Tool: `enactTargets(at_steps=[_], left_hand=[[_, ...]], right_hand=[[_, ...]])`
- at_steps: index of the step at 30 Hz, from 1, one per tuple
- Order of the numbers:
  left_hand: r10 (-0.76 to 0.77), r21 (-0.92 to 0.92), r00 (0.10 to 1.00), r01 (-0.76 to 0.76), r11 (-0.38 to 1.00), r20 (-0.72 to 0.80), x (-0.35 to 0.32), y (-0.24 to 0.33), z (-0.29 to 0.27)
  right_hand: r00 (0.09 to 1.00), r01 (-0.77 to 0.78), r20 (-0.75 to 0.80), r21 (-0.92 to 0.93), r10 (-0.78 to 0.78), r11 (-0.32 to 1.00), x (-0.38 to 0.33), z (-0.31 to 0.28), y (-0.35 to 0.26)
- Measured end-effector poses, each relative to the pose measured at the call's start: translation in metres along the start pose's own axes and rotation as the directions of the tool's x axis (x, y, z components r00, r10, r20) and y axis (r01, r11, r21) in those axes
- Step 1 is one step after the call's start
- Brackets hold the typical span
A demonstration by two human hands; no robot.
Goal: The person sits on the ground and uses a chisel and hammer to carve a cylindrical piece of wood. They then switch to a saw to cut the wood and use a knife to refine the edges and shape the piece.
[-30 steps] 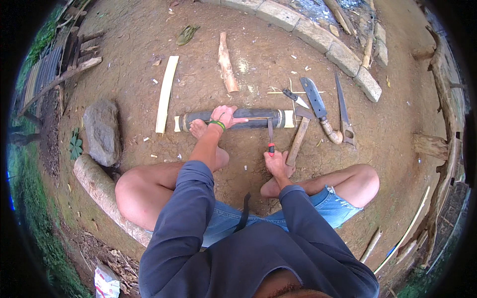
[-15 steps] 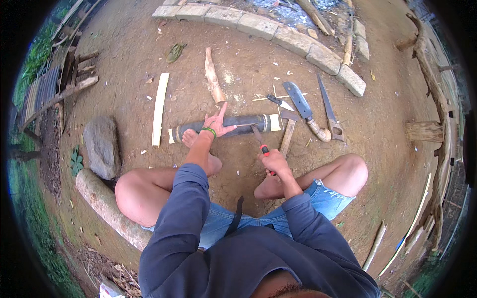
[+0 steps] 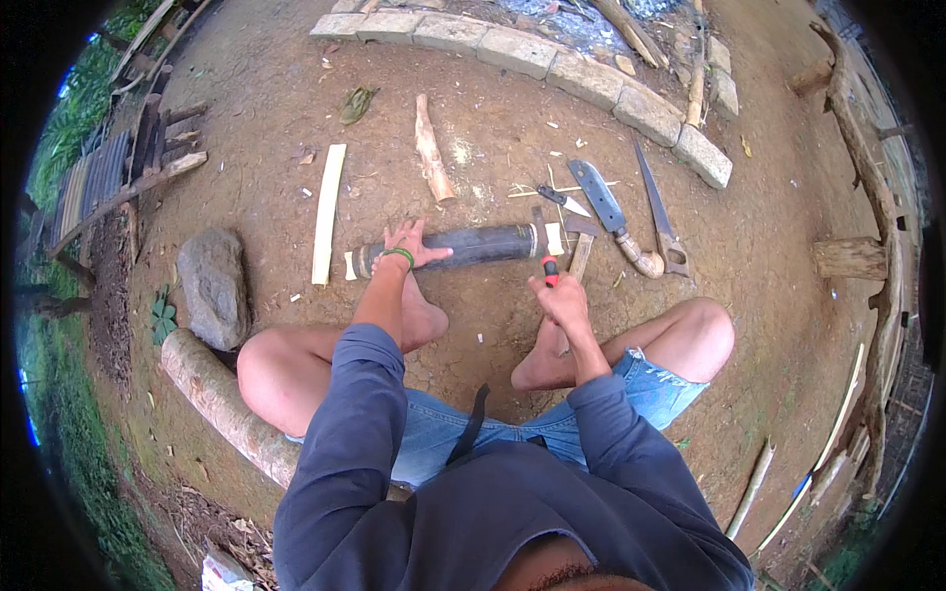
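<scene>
A dark, bamboo-like tube (image 3: pixel 483 243) with pale cut ends lies crosswise on the ground before my crossed legs. My left hand (image 3: pixel 406 244), a green band at its wrist, rests on the tube's left part with fingers spread. In my right hand (image 3: pixel 560 300) is a chisel (image 3: pixel 550 268) with a red and black handle, its metal blade pointing away from me across the tube's right end. Whether the blade touches the tube I cannot tell. Just right of it lies a hatchet (image 3: pixel 581 246), its handle toward me.
Right of the tube lie a small knife (image 3: pixel 564 200), a machete (image 3: pixel 598 197) and a handsaw (image 3: pixel 660 212). A pale flat strip (image 3: pixel 328 212) and a stick (image 3: pixel 431 148) lie beyond it. At left are a rock (image 3: pixel 212 286) and a log (image 3: pixel 222 409); stone blocks (image 3: pixel 581 79) curve behind.
My right hand has moved the chisel right and forward, from the tube's right-middle part to its right end. My left hand has shifted left along the tube.
</scene>
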State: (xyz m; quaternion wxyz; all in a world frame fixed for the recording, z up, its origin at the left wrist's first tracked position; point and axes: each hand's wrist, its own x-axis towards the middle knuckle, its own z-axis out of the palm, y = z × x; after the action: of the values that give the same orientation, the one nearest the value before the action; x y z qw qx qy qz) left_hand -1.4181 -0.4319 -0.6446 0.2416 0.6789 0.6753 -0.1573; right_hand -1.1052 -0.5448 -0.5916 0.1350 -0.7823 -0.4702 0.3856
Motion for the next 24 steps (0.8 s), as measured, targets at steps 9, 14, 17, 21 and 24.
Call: enactTargets(at_steps=[9,14,17,21,24], left_hand=[[-0.777,-0.566,0.629,0.655,0.5,0.041,0.0,-0.08,-0.034],[-0.728,-0.738,0.656,0.589,0.329,0.199,0.001,-0.133,0.029],[-0.794,-0.755,0.603,0.555,0.349,0.076,0.004,-0.154,0.062],[-0.833,-0.874,0.529,0.469,0.128,0.162,-0.006,-0.133,0.057],[-0.866,-0.981,0.5,0.163,0.105,-0.009,-0.007,-0.116,0.048]], right_hand=[[0.889,0.216,-0.407,-0.036,-0.212,0.976,0.086,0.046,0.013],[0.977,0.067,-0.208,0.13,-0.039,0.989,0.094,0.069,0.014],[0.985,0.022,-0.169,0.252,0.021,0.968,0.096,0.082,0.013],[0.974,0.02,-0.225,0.239,0.035,0.971,0.107,0.087,0.021],[0.963,0.065,-0.258,0.511,0.08,0.857,0.14,0.091,0.03]])
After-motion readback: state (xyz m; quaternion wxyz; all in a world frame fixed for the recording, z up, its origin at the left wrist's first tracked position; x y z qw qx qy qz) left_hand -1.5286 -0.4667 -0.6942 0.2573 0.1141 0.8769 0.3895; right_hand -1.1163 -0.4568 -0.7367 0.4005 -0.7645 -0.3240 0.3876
